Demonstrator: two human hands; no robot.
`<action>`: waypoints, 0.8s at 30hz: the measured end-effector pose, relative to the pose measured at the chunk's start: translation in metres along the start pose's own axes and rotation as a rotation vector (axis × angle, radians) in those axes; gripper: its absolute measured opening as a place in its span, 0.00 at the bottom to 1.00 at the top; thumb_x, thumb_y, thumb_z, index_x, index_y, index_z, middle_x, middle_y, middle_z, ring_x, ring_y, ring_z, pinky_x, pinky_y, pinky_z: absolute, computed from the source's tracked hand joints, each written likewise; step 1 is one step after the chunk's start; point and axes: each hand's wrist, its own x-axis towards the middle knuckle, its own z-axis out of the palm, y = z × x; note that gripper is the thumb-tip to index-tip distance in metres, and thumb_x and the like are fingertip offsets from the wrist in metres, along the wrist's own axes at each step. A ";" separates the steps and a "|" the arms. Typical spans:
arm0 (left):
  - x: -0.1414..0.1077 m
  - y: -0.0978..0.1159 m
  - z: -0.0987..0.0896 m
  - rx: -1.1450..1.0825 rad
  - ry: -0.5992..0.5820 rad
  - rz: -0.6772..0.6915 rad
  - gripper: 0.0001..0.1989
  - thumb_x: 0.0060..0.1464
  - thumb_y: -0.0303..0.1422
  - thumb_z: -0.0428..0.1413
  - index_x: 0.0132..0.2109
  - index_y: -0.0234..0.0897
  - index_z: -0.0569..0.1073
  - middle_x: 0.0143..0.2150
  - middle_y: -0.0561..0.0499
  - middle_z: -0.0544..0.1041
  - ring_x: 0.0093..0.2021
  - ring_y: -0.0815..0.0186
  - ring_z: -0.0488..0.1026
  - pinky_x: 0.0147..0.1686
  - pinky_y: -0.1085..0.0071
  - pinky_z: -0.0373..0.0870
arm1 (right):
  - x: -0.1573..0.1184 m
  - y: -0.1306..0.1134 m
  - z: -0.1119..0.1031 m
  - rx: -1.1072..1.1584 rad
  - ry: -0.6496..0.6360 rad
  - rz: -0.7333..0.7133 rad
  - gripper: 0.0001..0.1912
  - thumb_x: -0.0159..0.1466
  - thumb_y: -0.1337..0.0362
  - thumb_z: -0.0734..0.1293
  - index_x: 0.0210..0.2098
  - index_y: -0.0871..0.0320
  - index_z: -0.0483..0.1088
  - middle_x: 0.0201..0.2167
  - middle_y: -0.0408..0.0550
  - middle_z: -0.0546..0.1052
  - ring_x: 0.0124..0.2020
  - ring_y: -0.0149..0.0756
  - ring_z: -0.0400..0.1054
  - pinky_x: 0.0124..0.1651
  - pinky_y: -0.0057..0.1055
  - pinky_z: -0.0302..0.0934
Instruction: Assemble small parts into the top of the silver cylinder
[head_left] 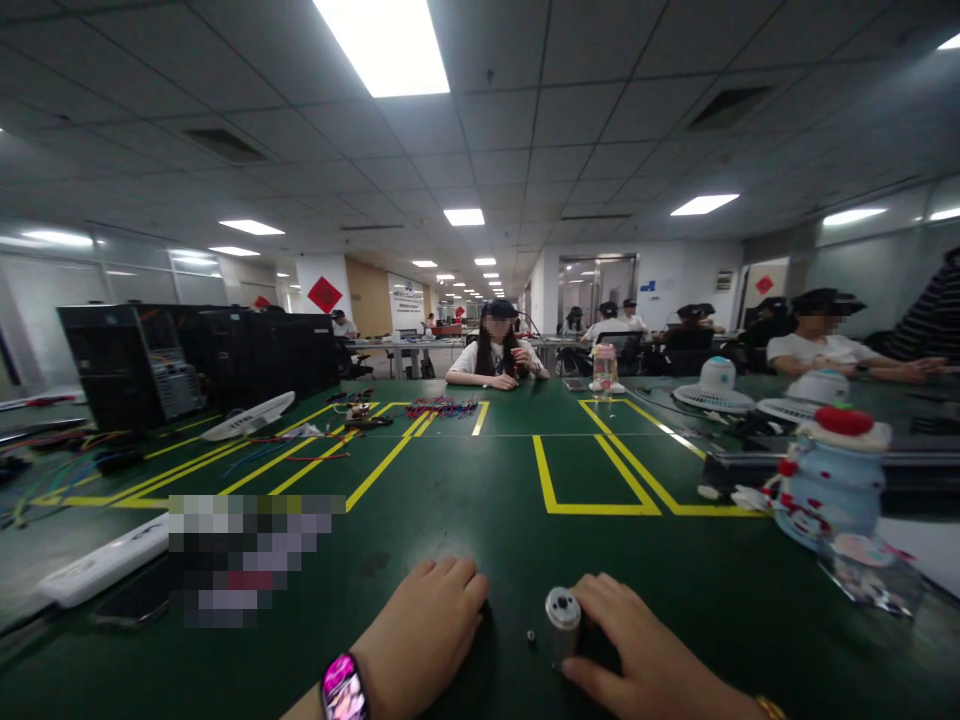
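Note:
A silvery metal cylinder, like a small motor (562, 625), stands upright on the green table, its round top showing small holes. My right hand (634, 640) is closed about its right side, thumb low and fingers by the top. Just left of the cylinder lies a tiny metal piece (531, 637), touched by neither hand. My left hand (427, 630) rests on the table further left, back upward, wearing a lit smartwatch (345, 688). Its fingers curl downward, and their tips and whatever may be under them are hidden.
A white power strip (109, 560) and a dark phone (131, 605) lie at left. At right stand a snowman-shaped jar (832, 480) and a clear packet (870, 580). Wires (442, 407) lie farther back. Opposite sits a person (495, 350); black computer cases (127, 360) stand far left.

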 end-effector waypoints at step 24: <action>0.025 -0.002 0.029 -0.208 0.073 -0.047 0.08 0.62 0.28 0.44 0.41 0.40 0.68 0.42 0.49 0.70 0.39 0.63 0.68 0.38 0.68 0.65 | 0.006 0.005 0.003 -0.002 -0.018 0.003 0.15 0.57 0.63 0.68 0.44 0.58 0.68 0.43 0.50 0.71 0.43 0.43 0.61 0.47 0.39 0.53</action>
